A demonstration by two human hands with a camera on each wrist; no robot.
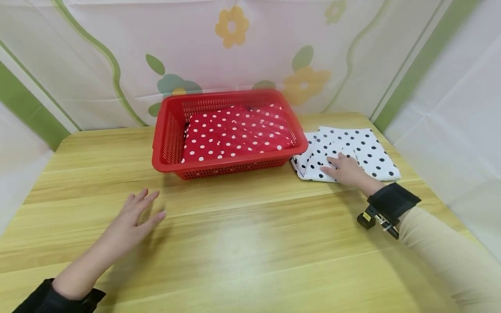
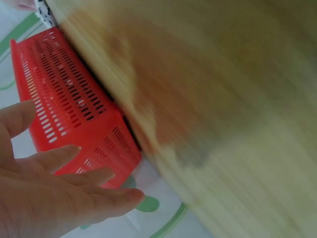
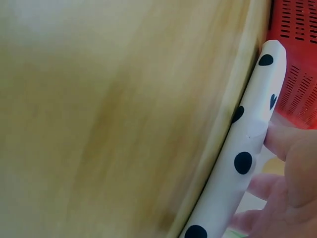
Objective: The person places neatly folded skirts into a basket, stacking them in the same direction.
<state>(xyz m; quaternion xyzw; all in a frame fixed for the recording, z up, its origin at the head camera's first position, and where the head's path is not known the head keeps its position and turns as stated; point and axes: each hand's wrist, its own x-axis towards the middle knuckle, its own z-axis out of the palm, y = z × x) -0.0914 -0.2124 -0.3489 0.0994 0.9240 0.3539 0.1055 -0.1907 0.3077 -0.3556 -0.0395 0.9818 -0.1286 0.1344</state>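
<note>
A folded white cloth with black dots (image 1: 377,158) lies on the table to the right of a red plastic basket (image 1: 162,130). My right hand (image 1: 348,170) rests on this cloth with its fingers spread; in the right wrist view the fingertips touch the top of the cloth's rounded fold (image 3: 225,193). Inside the basket lies a red cloth with white dots (image 1: 235,134). My left hand (image 1: 133,217) hovers above the table, in front of the basket's left end, fingers apart and holding nothing. The left wrist view shows its fingers overlapping the basket's side (image 2: 74,94).
The wooden table (image 1: 235,243) reaches back to a white curtain (image 1: 266,43) printed with flowers, and more curtain hangs at both sides. The basket stands near the table's back edge, its right rim beside the white cloth. A small black device (image 1: 366,219) hangs at my right wrist.
</note>
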